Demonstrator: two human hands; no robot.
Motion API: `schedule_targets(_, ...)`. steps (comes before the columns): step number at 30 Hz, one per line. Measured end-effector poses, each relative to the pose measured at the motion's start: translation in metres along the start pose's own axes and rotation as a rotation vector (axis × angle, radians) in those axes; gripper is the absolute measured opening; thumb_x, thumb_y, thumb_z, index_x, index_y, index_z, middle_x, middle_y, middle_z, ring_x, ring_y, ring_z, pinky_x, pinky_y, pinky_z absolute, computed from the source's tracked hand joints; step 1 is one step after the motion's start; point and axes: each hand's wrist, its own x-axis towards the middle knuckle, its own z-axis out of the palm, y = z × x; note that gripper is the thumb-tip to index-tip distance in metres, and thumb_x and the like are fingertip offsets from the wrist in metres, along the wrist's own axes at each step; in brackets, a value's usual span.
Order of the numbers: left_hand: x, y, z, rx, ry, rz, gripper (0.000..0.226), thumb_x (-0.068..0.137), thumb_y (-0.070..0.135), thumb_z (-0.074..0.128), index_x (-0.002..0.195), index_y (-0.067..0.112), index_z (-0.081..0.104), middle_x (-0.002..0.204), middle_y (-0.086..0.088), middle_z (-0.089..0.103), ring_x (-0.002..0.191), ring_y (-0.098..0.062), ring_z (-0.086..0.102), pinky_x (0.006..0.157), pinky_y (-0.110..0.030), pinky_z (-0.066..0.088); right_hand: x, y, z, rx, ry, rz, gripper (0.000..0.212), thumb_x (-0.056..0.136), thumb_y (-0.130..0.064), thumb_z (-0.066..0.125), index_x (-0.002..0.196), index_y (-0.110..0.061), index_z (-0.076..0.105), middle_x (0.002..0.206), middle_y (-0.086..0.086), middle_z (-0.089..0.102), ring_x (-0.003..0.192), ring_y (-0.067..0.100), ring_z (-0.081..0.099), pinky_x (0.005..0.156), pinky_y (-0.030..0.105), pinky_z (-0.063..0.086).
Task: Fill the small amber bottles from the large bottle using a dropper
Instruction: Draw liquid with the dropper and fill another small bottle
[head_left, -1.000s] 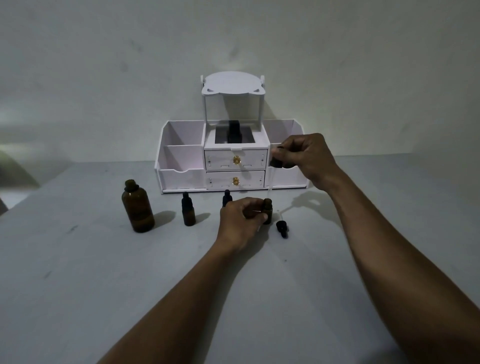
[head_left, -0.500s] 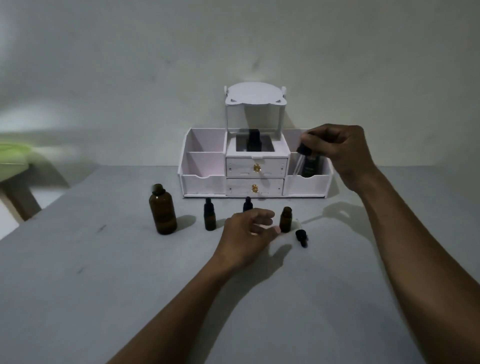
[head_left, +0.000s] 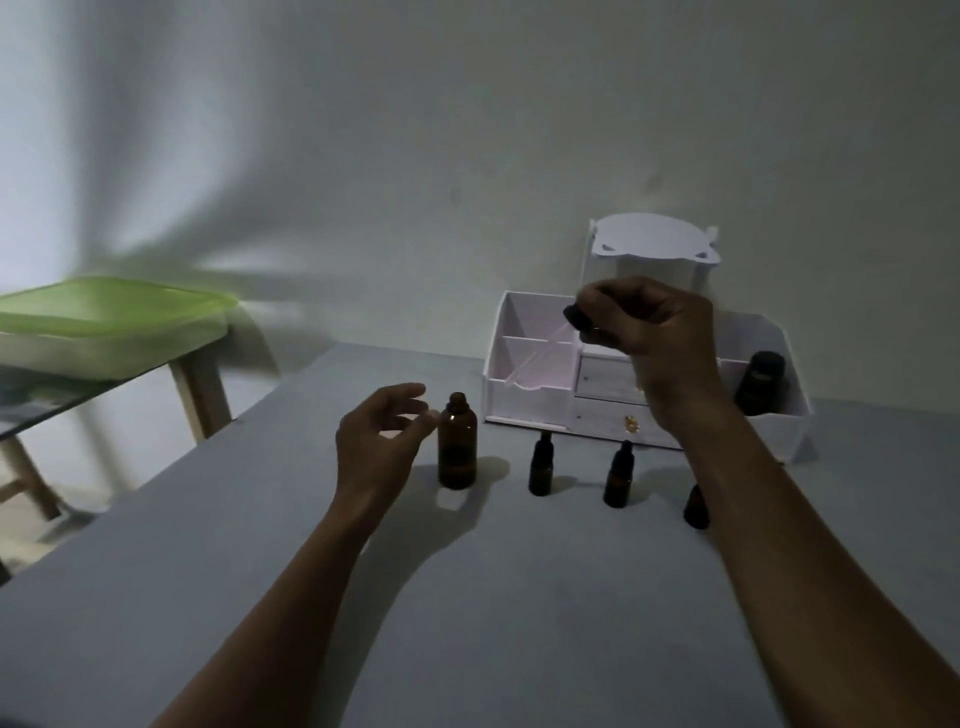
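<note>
The large amber bottle (head_left: 457, 447) stands uncapped on the grey table (head_left: 519, 623). My left hand (head_left: 379, 441) hovers just left of it, fingers spread and relaxed, holding nothing. My right hand (head_left: 644, 322) is raised in front of the white organizer and pinches the dropper (head_left: 574, 317) by its black bulb; its thin glass tube slants down to the left. Two capped small amber bottles (head_left: 541, 470) (head_left: 618, 480) stand in a row to the right of the large one. A third small bottle (head_left: 695, 506) is partly hidden behind my right forearm.
A white desk organizer (head_left: 530, 384) with drawers and open compartments stands at the back against the wall, with a dark bottle (head_left: 761, 382) in its right compartment. A green-lidded box (head_left: 111, 322) rests on a glass side table at far left.
My left hand let go of the small bottle and moved left to the large bottle. My right hand carried the dropper up and leftward. The view swung left.
</note>
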Motion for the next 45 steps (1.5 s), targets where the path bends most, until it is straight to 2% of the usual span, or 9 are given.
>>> schedule_targets(6, -0.001, -0.022, 0.001, -0.131, -0.307, -0.168, 0.054, 0.078, 0.009, 0.076, 0.125, 0.029, 0.061, 0.117, 0.0, 0.069, 0.111, -0.017, 0.064, 0.091, -0.033, 0.053, 0.004, 0.024, 0.04, 0.016, -0.02, 0.071, 0.009, 0.083, -0.01, 0.076, 0.092, -0.01, 0.076, 0.083, 0.008, 0.078, 0.083, 0.025, 0.076, 0.076, 0.035, 0.061)
schedule_targets(9, 0.0, -0.025, 0.001, -0.111, -0.354, -0.168, 0.05, 0.081, 0.001, 0.073, 0.119, 0.032, 0.062, 0.112, 0.004, 0.071, 0.107, -0.012, 0.066, 0.09, -0.028, 0.053, 0.005, 0.033, 0.048, -0.015, -0.042, 0.096, 0.008, 0.083, -0.011, 0.076, 0.091, -0.013, 0.076, 0.082, 0.004, 0.078, 0.083, 0.022, 0.076, 0.074, 0.032, 0.06)
schedule_targets(13, 0.001, -0.025, 0.0, -0.086, -0.375, -0.146, 0.049, 0.081, 0.0, 0.074, 0.116, 0.032, 0.061, 0.106, 0.007, 0.07, 0.093, 0.002, 0.067, 0.074, -0.011, 0.052, 0.007, 0.035, 0.053, -0.068, -0.051, 0.085, 0.012, 0.085, -0.014, 0.075, 0.096, -0.011, 0.075, 0.086, 0.004, 0.077, 0.084, 0.017, 0.076, 0.074, 0.031, 0.061)
schedule_targets(17, 0.003, -0.028, 0.001, -0.052, -0.377, -0.126, 0.047, 0.084, 0.01, 0.075, 0.124, 0.028, 0.06, 0.109, 0.007, 0.068, 0.093, 0.005, 0.065, 0.073, -0.012, 0.052, 0.009, 0.033, 0.061, -0.156, -0.095, 0.019, 0.009, 0.085, -0.014, 0.075, 0.094, -0.017, 0.075, 0.082, -0.004, 0.076, 0.079, 0.01, 0.075, 0.072, 0.031, 0.062)
schedule_targets(20, 0.004, -0.03, 0.001, -0.036, -0.374, -0.116, 0.046, 0.085, 0.017, 0.075, 0.127, 0.026, 0.06, 0.114, 0.003, 0.068, 0.101, -0.002, 0.065, 0.083, -0.019, 0.052, 0.007, 0.038, 0.068, -0.238, -0.124, -0.025, 0.014, 0.087, -0.017, 0.073, 0.101, -0.021, 0.073, 0.087, -0.009, 0.075, 0.084, 0.006, 0.074, 0.077, 0.027, 0.06)
schedule_targets(26, 0.005, -0.029, 0.002, -0.041, -0.367, -0.112, 0.044, 0.086, 0.019, 0.074, 0.127, 0.026, 0.06, 0.117, 0.001, 0.068, 0.104, -0.009, 0.066, 0.086, -0.023, 0.052, -0.002, 0.054, 0.083, -0.316, -0.219, -0.033, 0.024, 0.089, -0.019, 0.072, 0.111, -0.012, 0.073, 0.093, -0.002, 0.076, 0.083, 0.003, 0.074, 0.081, 0.022, 0.058)
schedule_targets(33, 0.001, -0.027, 0.002, -0.034, -0.368, -0.128, 0.05, 0.087, 0.024, 0.074, 0.134, 0.019, 0.058, 0.127, -0.006, 0.066, 0.113, -0.021, 0.064, 0.099, -0.043, 0.052, -0.014, 0.084, 0.087, -0.483, -0.33, 0.047, 0.024, 0.087, -0.026, 0.074, 0.11, -0.016, 0.075, 0.104, -0.002, 0.076, 0.092, 0.003, 0.069, 0.08, 0.009, 0.048)
schedule_targets(37, 0.001, -0.028, 0.0, -0.024, -0.372, -0.11, 0.05, 0.087, 0.024, 0.074, 0.134, 0.019, 0.058, 0.126, -0.006, 0.066, 0.112, -0.021, 0.064, 0.1, -0.043, 0.052, -0.015, 0.088, 0.086, -0.476, -0.317, 0.073, 0.025, 0.087, -0.026, 0.074, 0.109, -0.015, 0.075, 0.104, -0.001, 0.075, 0.093, 0.005, 0.068, 0.078, 0.007, 0.047)
schedule_targets(45, 0.0, -0.028, 0.002, -0.016, -0.372, -0.108, 0.05, 0.087, 0.025, 0.073, 0.134, 0.021, 0.057, 0.126, -0.003, 0.065, 0.11, -0.018, 0.063, 0.096, -0.034, 0.052, -0.013, 0.09, 0.092, -0.436, -0.23, 0.071, 0.013, 0.085, -0.015, 0.075, 0.096, -0.009, 0.078, 0.085, -0.003, 0.074, 0.069, -0.01, 0.065, 0.065, 0.0, 0.045)
